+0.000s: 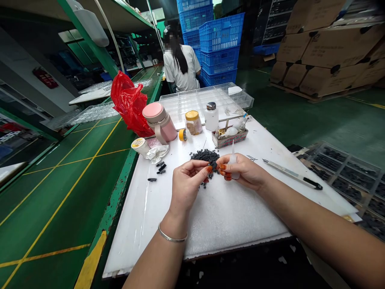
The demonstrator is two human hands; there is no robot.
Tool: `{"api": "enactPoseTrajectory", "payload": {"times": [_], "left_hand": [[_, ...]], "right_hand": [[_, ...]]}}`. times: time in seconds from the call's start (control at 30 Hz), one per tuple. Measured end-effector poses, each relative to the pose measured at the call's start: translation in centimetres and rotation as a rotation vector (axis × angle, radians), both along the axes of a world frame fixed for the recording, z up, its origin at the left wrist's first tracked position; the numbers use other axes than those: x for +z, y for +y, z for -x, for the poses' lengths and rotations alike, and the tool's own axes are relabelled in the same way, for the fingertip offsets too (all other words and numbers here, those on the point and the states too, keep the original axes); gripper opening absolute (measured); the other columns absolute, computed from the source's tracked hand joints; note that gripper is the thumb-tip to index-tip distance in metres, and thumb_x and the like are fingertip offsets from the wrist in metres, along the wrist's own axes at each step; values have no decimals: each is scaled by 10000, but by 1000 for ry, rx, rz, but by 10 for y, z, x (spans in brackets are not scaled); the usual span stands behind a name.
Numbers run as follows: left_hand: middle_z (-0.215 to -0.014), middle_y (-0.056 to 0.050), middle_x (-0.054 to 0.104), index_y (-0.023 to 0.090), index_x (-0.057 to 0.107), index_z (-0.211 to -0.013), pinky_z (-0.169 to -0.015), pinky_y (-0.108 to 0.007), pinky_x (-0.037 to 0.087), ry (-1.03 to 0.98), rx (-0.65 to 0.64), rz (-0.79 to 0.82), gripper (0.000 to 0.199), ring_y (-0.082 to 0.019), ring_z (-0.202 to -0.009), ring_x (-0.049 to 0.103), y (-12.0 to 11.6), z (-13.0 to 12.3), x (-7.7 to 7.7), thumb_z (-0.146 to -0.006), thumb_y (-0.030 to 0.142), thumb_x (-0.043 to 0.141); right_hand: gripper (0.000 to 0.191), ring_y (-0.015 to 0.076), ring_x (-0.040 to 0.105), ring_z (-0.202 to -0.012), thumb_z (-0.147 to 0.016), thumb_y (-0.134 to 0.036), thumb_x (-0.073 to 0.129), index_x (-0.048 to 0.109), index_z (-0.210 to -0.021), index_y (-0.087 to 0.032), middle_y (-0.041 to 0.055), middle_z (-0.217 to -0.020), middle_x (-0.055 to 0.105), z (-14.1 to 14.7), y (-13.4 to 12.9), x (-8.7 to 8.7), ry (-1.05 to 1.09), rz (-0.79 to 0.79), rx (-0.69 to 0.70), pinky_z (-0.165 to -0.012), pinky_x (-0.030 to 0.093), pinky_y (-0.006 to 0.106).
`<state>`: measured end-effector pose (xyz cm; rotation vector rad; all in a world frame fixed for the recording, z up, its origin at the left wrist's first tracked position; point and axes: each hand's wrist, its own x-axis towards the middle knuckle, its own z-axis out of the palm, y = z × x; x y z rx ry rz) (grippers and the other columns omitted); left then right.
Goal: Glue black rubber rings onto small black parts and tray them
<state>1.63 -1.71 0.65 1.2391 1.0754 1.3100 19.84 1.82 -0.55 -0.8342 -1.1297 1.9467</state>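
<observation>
Left hand [187, 182] pinches black part [213, 165], right hand [245, 170] grips squeeze bottle [233, 159]; part likely unfinished, ring pile [204, 155] remains, pieces [161, 167] near left table edge [134, 192] unclear.

Red plastic bag [130, 104], just behind and left of pink mug [168, 127] with handle. Jar [194, 127] with yellow lid, small yellow tape roll [182, 135] on its side just beside it. White tub [140, 147] tilted, crumpled tissue [158, 153] next to it. Green belt [60, 180] with yellow lines, left. Back: seated person [188, 68] in white, back to camera, near stacked blue crates [221, 50]. Cardboard boxes [327, 54] piled on pallet [309, 93], far right. Red sign [45, 77] on left wall.
</observation>
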Motion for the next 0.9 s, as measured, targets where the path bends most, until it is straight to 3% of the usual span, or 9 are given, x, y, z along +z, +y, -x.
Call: {"api": "enactPoseTrajectory", "payload": {"times": [0.57,0.77,0.9], "left_hand": [[-686,-36,653,130,707,-836,-527,-198,446,85,-2,-11,189,-98,-570,551,-5,-5,2,-737,283,758],[-644,-3,620,144,668,-1024,-531,-198,448,94,-2,-55,303,-99,-561,547,-5,-6,4,-751,249,746],[-638,0,608,154,695,-1000,-528,-196,442,132,-6,-81,249,-93,-561,537,-5,-6,3,-776,259,724]], "right_hand": [[329,88,453,-544,-698,-405,789,647,-754,-113,8,-612,557,5,-5,1,-62,-171,-18,-525,323,236],[370,90,459,-538,-660,-432,810,642,-745,-114,7,-613,565,6,-3,-1,-65,-194,-35,-524,330,239],[387,91,452,-532,-655,-457,807,637,-741,-119,3,-602,559,6,-2,-2,-79,-198,-39,-523,328,244]]}}
